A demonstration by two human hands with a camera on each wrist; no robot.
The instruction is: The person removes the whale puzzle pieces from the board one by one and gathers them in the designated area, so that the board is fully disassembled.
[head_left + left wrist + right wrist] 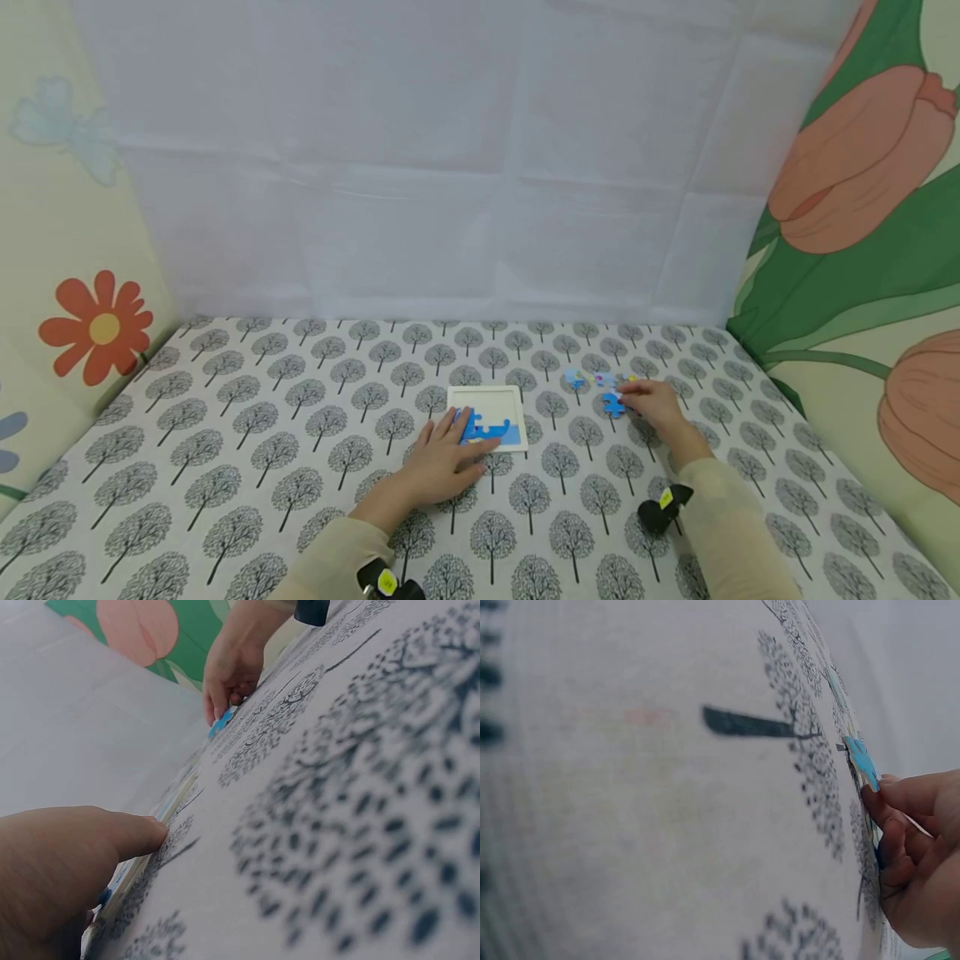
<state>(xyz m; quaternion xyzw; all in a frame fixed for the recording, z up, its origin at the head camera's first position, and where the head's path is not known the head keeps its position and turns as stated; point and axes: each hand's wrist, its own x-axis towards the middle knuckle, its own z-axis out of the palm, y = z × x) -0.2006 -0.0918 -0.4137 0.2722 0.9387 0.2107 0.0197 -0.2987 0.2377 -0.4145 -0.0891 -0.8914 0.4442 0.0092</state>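
Note:
A white square puzzle tray [486,395] lies mid-table with blue pieces [486,431] fitted along its near edge. My left hand [444,460] rests flat on the tray's near left corner, fingers straight over the blue pieces; the left wrist view shows its thumb [127,832] beside the tray edge [174,801]. My right hand [656,402] is to the right of the tray, its fingertips pinching a loose blue puzzle piece [613,406] on the cloth, also seen as a blue puzzle piece [862,761] and blue puzzle piece [220,722]. A few more loose pieces [592,379] lie just beyond it.
The table is covered by a white cloth printed with grey trees [300,433]. A white backdrop [450,167] stands behind, floral panels on the left [97,325] and right [862,250]. Black wrist cameras [663,507] sit on both forearms.

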